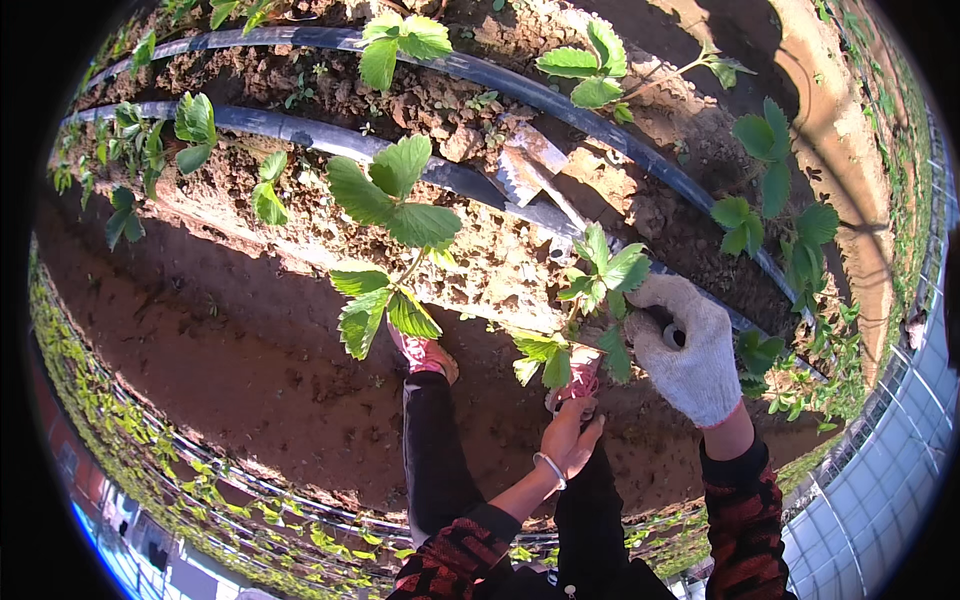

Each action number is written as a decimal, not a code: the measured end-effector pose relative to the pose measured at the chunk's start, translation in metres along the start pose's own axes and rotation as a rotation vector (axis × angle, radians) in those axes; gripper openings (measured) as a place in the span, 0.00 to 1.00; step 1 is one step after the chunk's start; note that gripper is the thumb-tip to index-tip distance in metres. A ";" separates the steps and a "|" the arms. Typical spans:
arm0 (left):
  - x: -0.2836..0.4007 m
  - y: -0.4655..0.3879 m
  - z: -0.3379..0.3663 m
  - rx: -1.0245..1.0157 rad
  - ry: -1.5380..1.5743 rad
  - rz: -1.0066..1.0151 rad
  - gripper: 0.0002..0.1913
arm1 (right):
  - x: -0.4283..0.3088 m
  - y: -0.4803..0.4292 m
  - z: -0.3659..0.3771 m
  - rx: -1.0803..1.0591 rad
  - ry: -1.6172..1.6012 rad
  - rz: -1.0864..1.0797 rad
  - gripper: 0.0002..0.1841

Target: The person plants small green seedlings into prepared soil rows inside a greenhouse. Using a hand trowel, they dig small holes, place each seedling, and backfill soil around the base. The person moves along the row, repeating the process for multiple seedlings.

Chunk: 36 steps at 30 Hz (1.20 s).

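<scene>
My left hand (574, 439) is bare, with a bracelet at the wrist, and is low in front of my right shoe (581, 375); its fingers are bent together, and whether they hold anything is hidden. In a white knit glove, my right hand (694, 345) is curled beside a strawberry plant (626, 270) at the bed's edge. Its thumb and fingers come close around the plant's right leaves; a grip cannot be made out. Another strawberry plant (397, 199) grows to the left. A metal trowel-like tool (529, 161) lies on the soil, its shaft crossing the near drip hose.
Two black drip irrigation hoses (480, 71) (277, 127) run along the raised bed. More strawberry plants (596, 67) stand beyond them. A bare soil furrow (225, 315) lies on the near side, around my feet. White panels (870, 525) curve along the lower right.
</scene>
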<state>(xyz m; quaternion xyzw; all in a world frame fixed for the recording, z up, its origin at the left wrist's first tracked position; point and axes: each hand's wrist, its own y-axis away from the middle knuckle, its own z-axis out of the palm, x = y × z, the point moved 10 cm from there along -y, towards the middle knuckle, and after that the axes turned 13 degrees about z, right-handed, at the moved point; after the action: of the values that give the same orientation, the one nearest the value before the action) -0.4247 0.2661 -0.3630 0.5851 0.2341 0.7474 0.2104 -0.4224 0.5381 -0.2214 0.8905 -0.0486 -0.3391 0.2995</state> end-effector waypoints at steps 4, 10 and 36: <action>0.010 -0.003 -0.002 -0.002 0.022 -0.018 0.14 | -0.005 -0.011 0.009 0.028 0.030 -0.046 0.12; 0.005 -0.006 -0.005 0.012 0.025 0.009 0.14 | -0.058 -0.050 0.025 0.080 0.129 -0.180 0.14; -0.008 -0.002 -0.012 -0.008 0.058 -0.021 0.17 | 0.003 0.013 0.028 0.160 -0.327 0.344 0.13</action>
<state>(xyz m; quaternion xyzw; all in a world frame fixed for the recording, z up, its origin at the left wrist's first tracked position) -0.4341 0.2620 -0.3728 0.5600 0.2433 0.7626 0.2137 -0.4363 0.5123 -0.2319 0.8232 -0.2740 -0.4178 0.2696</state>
